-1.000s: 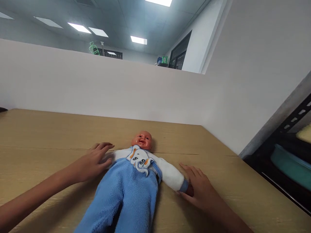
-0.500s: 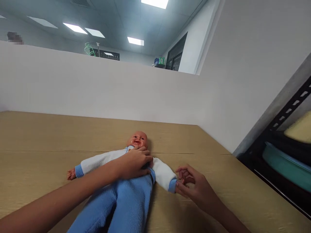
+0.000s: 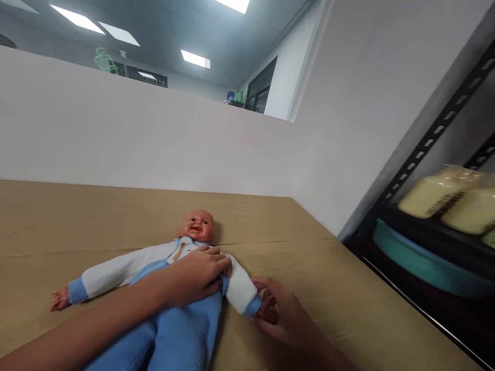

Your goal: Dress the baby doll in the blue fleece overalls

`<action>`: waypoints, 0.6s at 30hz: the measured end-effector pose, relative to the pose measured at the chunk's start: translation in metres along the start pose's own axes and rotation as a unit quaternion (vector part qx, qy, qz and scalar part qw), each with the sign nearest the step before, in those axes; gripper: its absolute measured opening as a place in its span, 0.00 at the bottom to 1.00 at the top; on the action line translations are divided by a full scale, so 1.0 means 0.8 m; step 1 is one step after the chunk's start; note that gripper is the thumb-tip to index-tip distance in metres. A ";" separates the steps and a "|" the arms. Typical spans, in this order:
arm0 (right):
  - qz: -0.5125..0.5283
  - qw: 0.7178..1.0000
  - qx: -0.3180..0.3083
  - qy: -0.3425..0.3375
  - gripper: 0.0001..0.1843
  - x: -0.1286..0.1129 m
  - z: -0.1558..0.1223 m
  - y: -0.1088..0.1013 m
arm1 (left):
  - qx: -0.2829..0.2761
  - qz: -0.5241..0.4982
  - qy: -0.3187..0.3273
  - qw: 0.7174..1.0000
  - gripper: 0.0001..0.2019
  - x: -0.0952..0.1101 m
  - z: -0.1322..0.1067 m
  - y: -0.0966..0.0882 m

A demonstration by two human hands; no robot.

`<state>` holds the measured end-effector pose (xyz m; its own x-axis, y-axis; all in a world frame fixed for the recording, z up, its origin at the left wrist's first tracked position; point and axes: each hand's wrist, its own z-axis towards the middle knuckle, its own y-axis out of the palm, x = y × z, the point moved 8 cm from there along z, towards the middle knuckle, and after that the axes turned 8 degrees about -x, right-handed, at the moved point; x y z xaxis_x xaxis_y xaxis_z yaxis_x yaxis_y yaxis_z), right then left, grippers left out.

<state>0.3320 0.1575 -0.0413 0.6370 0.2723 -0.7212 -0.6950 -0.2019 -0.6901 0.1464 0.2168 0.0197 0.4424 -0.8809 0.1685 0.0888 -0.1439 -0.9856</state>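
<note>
A baby doll lies on its back on the wooden tabletop, dressed in a blue and white fleece romper. Across its chest rests my left hand, the fingers curled over the romper at the side near the armpit. My right hand is closed around the doll's small hand and the blue cuff of the sleeve on the right. The other sleeve stretches out to the left, with a bare doll hand at its end. The lower legs run out of view.
A low white partition bounds the tabletop at the back and a wall at the right. Beside it stands a black slotted-metal shelf holding a teal basin and wrapped cream-coloured packs.
The view has turned to the right, showing more of the shelf. My right hand has closed in around the doll's hand and cuff. My left hand stays on the chest, slightly lower from the chin.
</note>
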 end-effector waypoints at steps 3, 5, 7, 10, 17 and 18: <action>0.023 0.996 0.080 -0.004 0.29 -0.013 0.007 -0.015 | 0.038 0.014 0.046 0.998 0.07 0.004 -0.005 0.002; 0.039 0.987 0.149 -0.039 0.28 -0.034 0.012 -0.036 | 0.079 0.029 0.077 0.993 0.08 0.008 -0.014 -0.003; 0.024 0.976 0.191 -0.099 0.28 -0.064 0.020 -0.051 | 0.121 0.040 0.103 0.987 0.09 0.013 -0.026 -0.011; -0.017 0.968 0.164 -0.191 0.29 -0.104 0.044 -0.042 | 0.197 0.061 0.134 0.969 0.08 0.023 -0.047 -0.025; 0.052 0.962 0.075 -0.259 0.28 -0.107 0.091 0.031 | 0.325 0.065 0.246 0.911 0.13 0.036 -0.093 -0.037; 0.056 0.962 0.078 -0.256 0.26 -0.104 0.092 0.037 | 0.333 0.035 0.235 0.913 0.14 0.031 -0.094 -0.039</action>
<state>0.2339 0.1984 0.0028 0.3341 0.6929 -0.6389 -0.8168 -0.1254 -0.5632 0.0876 0.1657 0.0536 0.0502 -0.9961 -0.0731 0.6667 0.0879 -0.7402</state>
